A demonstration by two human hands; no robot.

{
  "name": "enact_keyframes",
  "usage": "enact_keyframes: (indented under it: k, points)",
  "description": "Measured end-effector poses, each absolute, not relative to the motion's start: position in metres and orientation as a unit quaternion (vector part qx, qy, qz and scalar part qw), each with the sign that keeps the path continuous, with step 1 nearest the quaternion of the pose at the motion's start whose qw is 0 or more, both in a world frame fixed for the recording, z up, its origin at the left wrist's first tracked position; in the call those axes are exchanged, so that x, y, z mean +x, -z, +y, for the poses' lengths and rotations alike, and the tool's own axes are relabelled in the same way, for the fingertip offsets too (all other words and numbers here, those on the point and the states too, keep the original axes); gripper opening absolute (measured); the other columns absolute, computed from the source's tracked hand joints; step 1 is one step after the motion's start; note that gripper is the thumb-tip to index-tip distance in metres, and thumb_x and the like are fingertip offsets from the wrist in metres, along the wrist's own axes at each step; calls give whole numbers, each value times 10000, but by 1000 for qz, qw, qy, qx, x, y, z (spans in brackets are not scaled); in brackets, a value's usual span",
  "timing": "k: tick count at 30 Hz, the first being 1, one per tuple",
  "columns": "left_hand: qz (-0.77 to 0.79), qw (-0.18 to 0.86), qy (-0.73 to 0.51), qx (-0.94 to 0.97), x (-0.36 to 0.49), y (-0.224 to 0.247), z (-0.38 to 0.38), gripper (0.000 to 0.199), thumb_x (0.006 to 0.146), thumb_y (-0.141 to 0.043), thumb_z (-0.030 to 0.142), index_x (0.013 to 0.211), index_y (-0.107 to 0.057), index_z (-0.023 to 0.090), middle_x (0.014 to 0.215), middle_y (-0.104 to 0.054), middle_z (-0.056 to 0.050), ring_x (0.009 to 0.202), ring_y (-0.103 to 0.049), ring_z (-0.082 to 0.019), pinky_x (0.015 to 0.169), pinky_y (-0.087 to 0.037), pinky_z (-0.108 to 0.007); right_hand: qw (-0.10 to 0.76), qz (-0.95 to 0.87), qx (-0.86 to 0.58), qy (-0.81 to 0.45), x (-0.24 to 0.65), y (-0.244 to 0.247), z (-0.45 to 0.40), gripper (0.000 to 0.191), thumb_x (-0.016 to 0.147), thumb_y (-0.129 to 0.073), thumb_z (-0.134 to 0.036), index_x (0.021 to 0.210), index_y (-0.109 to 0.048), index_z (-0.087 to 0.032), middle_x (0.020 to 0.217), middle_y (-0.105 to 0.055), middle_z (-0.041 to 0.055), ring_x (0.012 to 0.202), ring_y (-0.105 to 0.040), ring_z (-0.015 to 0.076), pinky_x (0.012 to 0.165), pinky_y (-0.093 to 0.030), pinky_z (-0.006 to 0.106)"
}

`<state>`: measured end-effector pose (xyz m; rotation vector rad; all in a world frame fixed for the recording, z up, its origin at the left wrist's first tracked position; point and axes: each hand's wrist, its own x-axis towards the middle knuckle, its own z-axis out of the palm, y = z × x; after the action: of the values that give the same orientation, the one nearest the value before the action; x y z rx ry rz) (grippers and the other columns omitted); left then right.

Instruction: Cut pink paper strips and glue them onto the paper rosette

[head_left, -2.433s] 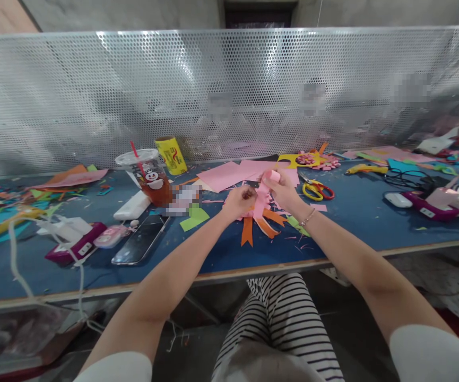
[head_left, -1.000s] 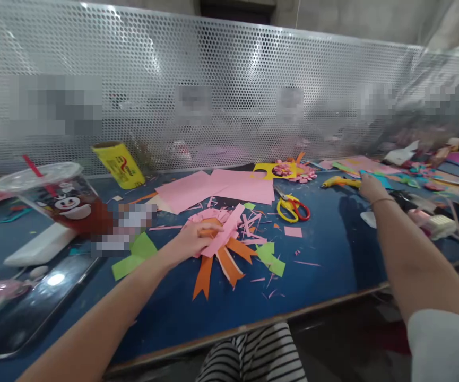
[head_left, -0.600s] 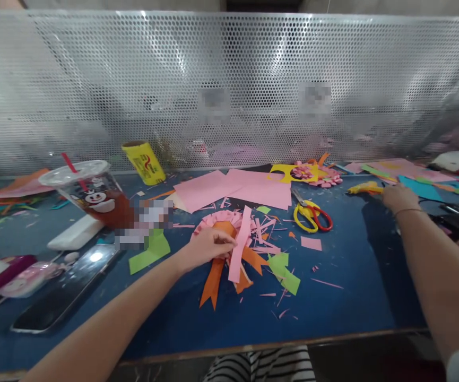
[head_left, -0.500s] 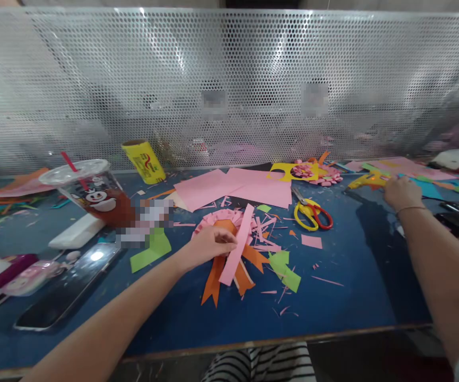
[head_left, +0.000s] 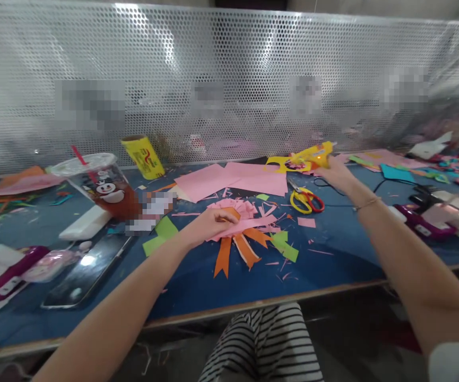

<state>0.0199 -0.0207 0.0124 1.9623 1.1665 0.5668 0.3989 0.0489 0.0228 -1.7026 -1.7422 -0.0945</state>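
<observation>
Found lying on blue table (head_left: 312, 270), front left: phone (head_left: 89, 273) | Pinched in fingertips of left hand (head_left: 209, 225): pink strip (head_left: 249, 227), held across pink rosette (head_left: 237, 206) with orange tails (head_left: 223, 257) | Lying right of rosette: scissors (head_left: 306, 201) | Gripped in closed right hand (head_left: 336, 172), raised beyond scissors: yellow glue gun (head_left: 312, 156) | Standing behind: perforated panel (head_left: 237, 63)

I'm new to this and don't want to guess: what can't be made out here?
All in the head view:
- Part of the rosette's middle: behind the left hand and strip.
- The right hand's fingers on the glue gun: blurred, partly hidden by the hand itself.
- Print on the slip by the cup: pixelated.
- Shapes beyond the screen: mesh and pixelation.
</observation>
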Motion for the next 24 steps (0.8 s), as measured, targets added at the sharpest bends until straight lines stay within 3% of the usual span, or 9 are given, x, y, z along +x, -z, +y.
enact_keyframes:
  k: [4,14,24]
  points:
    - [478,369,-200,772,18,-8,-18,275,659,-521,228,843,-722,193,837,-702,-31,686,-604,-148,571,-440,-225,257,-660,-697,111,352,-4,23,479,720,-545,-529,976,-571,-126,900,-648,142,808,-602,261,674,-439,324]
    - [463,362,-203,783,17,-16,-24,239,667,-539,248,806,-723,186,873,-703,-60,789,-621,-182,685,-472,-262,115,-736,-642,181,350,26,15,426,773,-452,-450,1014,-560,-116,937,-664,138,844,-624,264,689,-424,310]
    - [478,355,-186,781,16,-14,-23,251,668,-538,268,814,-726,189,904,-705,-66,819,-623,-190,690,-468,-257,87,-750,-627,192,349,32,18,413,798,-433,-430,1035,-551,-113,962,-663,128,838,-628,255,654,-403,303]
